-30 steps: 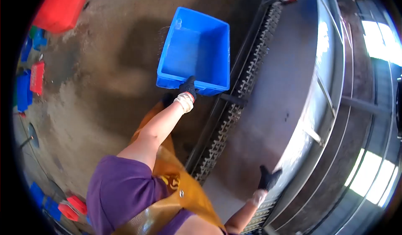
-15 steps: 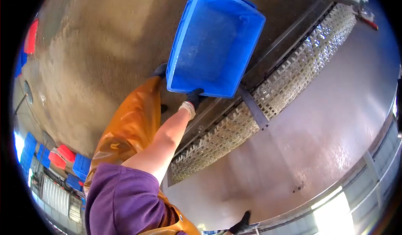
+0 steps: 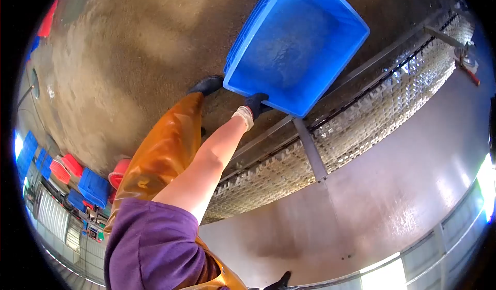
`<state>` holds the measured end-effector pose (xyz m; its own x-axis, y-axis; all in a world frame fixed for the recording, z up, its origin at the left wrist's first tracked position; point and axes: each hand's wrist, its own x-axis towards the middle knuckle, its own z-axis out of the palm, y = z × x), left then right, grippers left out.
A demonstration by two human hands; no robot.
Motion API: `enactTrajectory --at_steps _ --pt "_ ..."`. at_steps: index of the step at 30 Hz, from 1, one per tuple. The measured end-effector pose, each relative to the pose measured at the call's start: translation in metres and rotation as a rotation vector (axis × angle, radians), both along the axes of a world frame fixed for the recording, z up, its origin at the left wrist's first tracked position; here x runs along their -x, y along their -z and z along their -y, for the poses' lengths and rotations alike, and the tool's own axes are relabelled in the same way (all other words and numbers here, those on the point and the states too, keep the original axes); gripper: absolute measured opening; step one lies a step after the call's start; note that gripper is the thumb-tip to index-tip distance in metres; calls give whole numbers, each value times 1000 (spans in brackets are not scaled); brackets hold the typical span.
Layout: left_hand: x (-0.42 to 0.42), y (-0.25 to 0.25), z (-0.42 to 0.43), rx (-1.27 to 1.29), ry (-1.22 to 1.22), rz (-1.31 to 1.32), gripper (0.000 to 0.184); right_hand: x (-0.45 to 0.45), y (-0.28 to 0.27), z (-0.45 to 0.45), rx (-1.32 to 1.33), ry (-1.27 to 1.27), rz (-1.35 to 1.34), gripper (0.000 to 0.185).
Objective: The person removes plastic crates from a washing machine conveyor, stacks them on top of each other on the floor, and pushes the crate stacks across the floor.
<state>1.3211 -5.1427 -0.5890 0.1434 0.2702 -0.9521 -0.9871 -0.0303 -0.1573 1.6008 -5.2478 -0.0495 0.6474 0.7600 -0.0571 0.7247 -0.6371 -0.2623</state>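
A blue plastic bin [image 3: 294, 42] with nothing visible inside is tilted towards me, upper centre. My left hand [image 3: 256, 104], in a black glove with a white cuff, is closed on its near rim. Low in the view, my right hand [image 3: 279, 281], also black-gloved, is partly cut off by the frame. One of its digits points up, apart from the rest. It is beside the far edge of the smooth metal surface [image 3: 361, 197], well away from the bin.
A slatted conveyor belt [image 3: 351, 140] runs diagonally beside the metal surface, crossed by a metal bar [image 3: 310, 148]. A red-handled object [image 3: 469, 70] is at the right. Blue bins [image 3: 94, 186] and red baskets [image 3: 60, 170] stand lower left on the wet floor [image 3: 134, 57].
The view has turned. The blue bin has come nearer and shifted right and up in view, with my left hand still on its rim. My right hand has moved to the bottom edge.
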Motion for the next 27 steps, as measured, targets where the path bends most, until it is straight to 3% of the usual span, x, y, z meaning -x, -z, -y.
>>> enactTrajectory --at_steps 4,8,10,12,14,16,17,18,19,21,22,27 --pt "-18 -8 16 -70 -77 -134 37 -3 0 -14 12 -18 -8 61" --pt "-32 -6 29 116 -160 -14 40 -4 -2 -21 28 -30 -15 62" --pt "-44 5 23 136 -403 -163 39 -6 -5 -22 28 -38 -16 62" --pt "-40 25 25 163 -305 -100 40 -5 -11 -21 36 -36 -7 63" --pt "-20 31 21 171 -470 -136 40 -4 -16 -17 22 -22 -8 63" --pt "36 0 5 270 -418 -137 41 -2 -13 -15 5 -9 -18 64" --pt "51 -4 3 258 -338 -285 35 -1 -13 -15 1 4 -22 64" --pt "60 12 11 250 -326 -300 35 0 -11 -14 -5 12 -30 64" --pt "68 42 21 202 -150 -424 34 0 -9 -14 -9 18 -36 65" --pt "96 68 23 79 -177 -427 31 0 -11 -10 -16 33 -40 65" --pt "115 68 16 7 -376 -308 29 1 -13 -8 -18 42 -42 65" --pt "210 19 -14 233 -87 -514 30 -1 -23 10 -31 85 -76 67"
